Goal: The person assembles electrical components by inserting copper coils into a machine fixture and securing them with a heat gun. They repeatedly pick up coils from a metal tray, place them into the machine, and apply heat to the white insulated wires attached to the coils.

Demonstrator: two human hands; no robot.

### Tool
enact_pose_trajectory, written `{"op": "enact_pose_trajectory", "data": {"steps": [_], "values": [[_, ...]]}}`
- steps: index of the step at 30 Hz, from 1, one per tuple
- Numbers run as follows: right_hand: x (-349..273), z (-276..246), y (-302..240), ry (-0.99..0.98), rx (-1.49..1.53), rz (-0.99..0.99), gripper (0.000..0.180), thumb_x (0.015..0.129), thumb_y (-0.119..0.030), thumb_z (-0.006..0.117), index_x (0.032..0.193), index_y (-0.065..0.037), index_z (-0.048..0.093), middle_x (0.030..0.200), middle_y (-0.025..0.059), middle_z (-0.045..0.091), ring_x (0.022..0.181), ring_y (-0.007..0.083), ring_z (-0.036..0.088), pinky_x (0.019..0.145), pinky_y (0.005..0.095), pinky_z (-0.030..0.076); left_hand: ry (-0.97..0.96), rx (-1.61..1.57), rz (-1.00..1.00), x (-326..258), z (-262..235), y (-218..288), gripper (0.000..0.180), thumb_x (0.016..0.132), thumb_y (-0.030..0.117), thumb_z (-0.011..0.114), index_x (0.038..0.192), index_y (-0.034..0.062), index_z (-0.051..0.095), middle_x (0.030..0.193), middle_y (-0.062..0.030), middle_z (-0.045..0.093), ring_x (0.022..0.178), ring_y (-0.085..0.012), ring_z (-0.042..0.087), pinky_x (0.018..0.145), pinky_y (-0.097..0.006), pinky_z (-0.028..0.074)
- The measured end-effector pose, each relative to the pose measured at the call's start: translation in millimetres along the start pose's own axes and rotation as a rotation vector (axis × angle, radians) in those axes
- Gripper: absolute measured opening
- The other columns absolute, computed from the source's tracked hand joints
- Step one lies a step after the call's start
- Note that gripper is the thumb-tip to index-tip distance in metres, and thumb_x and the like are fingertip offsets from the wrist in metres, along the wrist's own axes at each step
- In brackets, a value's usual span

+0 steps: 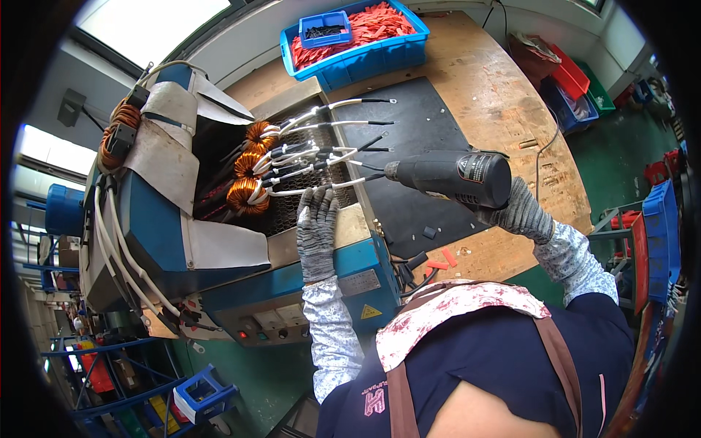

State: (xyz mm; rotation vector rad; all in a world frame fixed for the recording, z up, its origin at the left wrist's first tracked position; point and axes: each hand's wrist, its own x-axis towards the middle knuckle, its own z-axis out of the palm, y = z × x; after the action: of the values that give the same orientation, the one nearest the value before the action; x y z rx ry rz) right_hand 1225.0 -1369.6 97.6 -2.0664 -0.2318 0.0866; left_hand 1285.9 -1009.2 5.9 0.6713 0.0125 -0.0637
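My right hand (524, 212), in a grey knit glove, grips a black heat gun (456, 177). The gun's nozzle points left at the dark-sleeved ends of the white wires (350, 179). My left hand (317, 226), gloved alike, lies with fingers stretched out on the front rim of a blue machine (292, 281) with a mesh bed. Its fingertips are beside the nearest white wire; whether they press on it I cannot tell. Several copper-wound ring coils (247, 196) sit in the machine's mouth, their leads reaching right across the mesh (321, 139). Some leads end in ring terminals.
A black mat (416, 124) lies on the wooden table (511, 109). At the back stands a blue bin (365, 62) of red sleeves, with a smaller tray (325, 31) of black pieces on it. Red scraps (442, 260) lie near me. Blue racks stand at left and right.
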Motion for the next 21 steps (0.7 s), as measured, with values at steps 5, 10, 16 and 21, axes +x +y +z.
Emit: {"op": "enact_pose_trajectory", "data": {"steps": [5,10,16,21], "values": [[3,1,1,-0.011,-0.011,-0.015,0.033,0.066,-0.012,0.075,0.096,-0.003,0.062,0.082,0.0084,0.066,0.075,0.0138,0.061,0.068,0.0288,0.049,-0.289,-0.123,0.035,5,-25,-1,0.043,0.097,0.017,0.021,0.136,-0.0013,0.023,0.139,-0.0208,0.028,0.128,-0.0331,0.031,0.110,-0.042,0.022],[5,0,1,-0.046,0.003,0.048,0.032,0.066,-0.013,0.075,0.095,-0.003,0.063,0.079,0.0084,0.066,0.071,0.0129,0.061,0.066,0.0283,0.049,-0.002,0.114,0.031,-1,-3,2,0.043,0.097,0.017,0.021,0.136,-0.0009,0.022,0.139,-0.0197,0.028,0.128,-0.0312,0.031,0.110,-0.040,0.021],[9,-4,18,-0.034,-0.011,0.037,0.032,0.067,-0.013,0.074,0.095,-0.003,0.063,0.080,0.0086,0.066,0.071,0.0130,0.061,0.066,0.0284,0.049,-0.055,-0.030,0.049,1,-11,-2,0.041,0.096,0.019,0.033,0.131,-0.0006,0.030,0.128,-0.0218,0.040,0.118,-0.0316,0.044,0.104,-0.040,0.034],[18,-1,17,0.049,0.043,0.029,0.036,0.067,-0.014,0.075,0.098,-0.003,0.062,0.087,0.0083,0.066,0.081,0.0154,0.062,0.072,0.0293,0.048,-0.030,-0.015,0.047,1,-13,-1,0.041,0.095,0.020,0.034,0.131,0.0007,0.032,0.129,-0.0202,0.041,0.118,-0.0312,0.044,0.104,-0.041,0.034]]}}
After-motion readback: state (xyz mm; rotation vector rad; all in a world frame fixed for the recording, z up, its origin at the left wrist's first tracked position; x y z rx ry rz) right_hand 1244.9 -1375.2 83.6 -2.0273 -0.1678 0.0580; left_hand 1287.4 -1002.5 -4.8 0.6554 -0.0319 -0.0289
